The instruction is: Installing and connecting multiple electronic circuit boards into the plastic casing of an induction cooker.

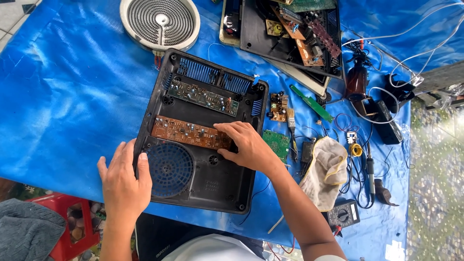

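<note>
Left hand [124, 186] flat on black plastic housing [203, 179]; right hand [245, 144] fingers spread, pressing brown circuit board [186, 132].

One head-worn camera looks steeply down (fairly near) at the blue-covered table [63, 96].

Desk [63, 96] draped in blue plastic sheet. Lying on it: open black appliance casing [198, 188] at centre, round coil heating element [160, 21] behind it, second black casing [256, 34] back right, loose green circuit board [277, 143], crumpled rag [330, 169], multimeter [342, 213], tangled wires [386, 121] along right side.
</note>
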